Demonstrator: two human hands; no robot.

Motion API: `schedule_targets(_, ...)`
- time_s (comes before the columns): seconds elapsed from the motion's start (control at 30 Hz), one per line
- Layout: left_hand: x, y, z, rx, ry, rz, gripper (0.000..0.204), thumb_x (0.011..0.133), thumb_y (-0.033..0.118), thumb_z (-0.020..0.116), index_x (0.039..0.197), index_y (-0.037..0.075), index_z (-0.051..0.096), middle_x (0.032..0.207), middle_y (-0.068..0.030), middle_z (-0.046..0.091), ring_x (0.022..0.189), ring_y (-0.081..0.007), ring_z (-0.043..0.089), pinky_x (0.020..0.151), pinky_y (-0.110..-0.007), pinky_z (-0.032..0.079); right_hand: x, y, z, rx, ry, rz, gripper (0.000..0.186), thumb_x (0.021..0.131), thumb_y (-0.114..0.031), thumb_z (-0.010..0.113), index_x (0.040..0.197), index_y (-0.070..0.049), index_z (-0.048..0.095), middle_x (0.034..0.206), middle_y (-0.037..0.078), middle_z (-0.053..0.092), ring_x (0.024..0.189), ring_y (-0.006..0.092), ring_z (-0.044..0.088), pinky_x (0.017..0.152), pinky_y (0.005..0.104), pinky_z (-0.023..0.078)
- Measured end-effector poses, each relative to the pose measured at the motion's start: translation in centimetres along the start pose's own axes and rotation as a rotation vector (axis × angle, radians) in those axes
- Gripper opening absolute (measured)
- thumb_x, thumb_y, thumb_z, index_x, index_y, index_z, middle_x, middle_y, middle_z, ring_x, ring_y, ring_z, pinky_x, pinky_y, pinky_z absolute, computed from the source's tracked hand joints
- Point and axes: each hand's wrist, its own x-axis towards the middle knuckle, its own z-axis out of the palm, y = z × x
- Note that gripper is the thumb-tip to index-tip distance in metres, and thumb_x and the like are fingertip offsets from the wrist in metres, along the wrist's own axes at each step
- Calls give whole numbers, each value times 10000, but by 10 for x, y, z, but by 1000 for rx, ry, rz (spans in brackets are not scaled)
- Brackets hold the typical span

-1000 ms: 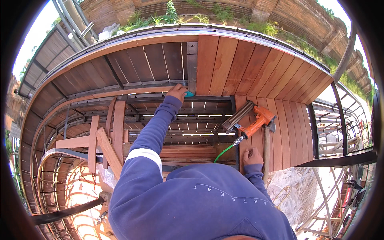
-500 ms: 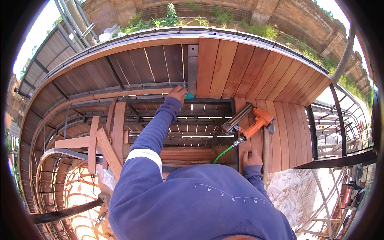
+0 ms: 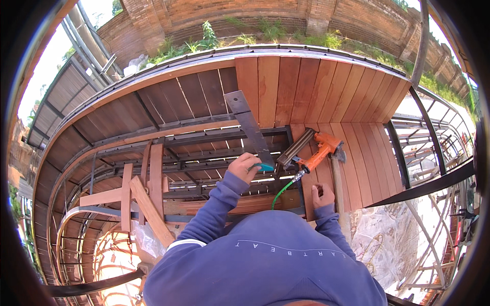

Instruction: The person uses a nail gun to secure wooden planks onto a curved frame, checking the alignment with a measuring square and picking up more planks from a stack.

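My left hand is closed round the teal handle of a handsaw. Its dark blade points up and away, over the gap in the frame beside the last fitted boards. My right hand hovers over or rests on the lower boards, its fingers curled in; whatever they may hold is too small to make out. Just beyond it an orange nail gun lies on the boards with a green air hose attached. A wooden handle runs beside my right hand, its upper end partly under the nail gun.
Reddish boards cover the right part of the curved bench; dark metal framing is bare at left. Loose planks lie across the frame on the left. A brick wall and plants stand beyond.
My left hand has drawn the handsaw back toward me, off the backrest, and its blade now slants. My right hand's fingers have curled in more. The head view has shifted slightly.
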Motion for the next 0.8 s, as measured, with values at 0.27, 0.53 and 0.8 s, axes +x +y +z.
schedule_targets(0.27,-27,95,53,-184,-389,99,219,780,49,711,999,63,693,963,-89,629,863,-245,635,758,-323,521,-25,-66,-41,519,-272,-123,228,905,-184,649,1027,-2,587,696,17,558,619,99,523,583,244,451)
schedule_targets(0.53,-69,49,87,104,-243,-527,464,824,269,723,1209,52,582,1028,-141,667,932,-254,654,828,-376,515,22,62,-124,587,119,310,178,963,-229,561,881,-72,578,675,-29,561,496,48,465,401,213,361)
schedule_targets(0.8,-123,51,115,99,-134,-565,365,817,164,672,1145,30,583,955,-140,655,907,-323,626,840,-404,491,84,203,-164,341,85,593,202,909,-242,616,876,-43,624,636,15,566,474,104,494,377,263,389)
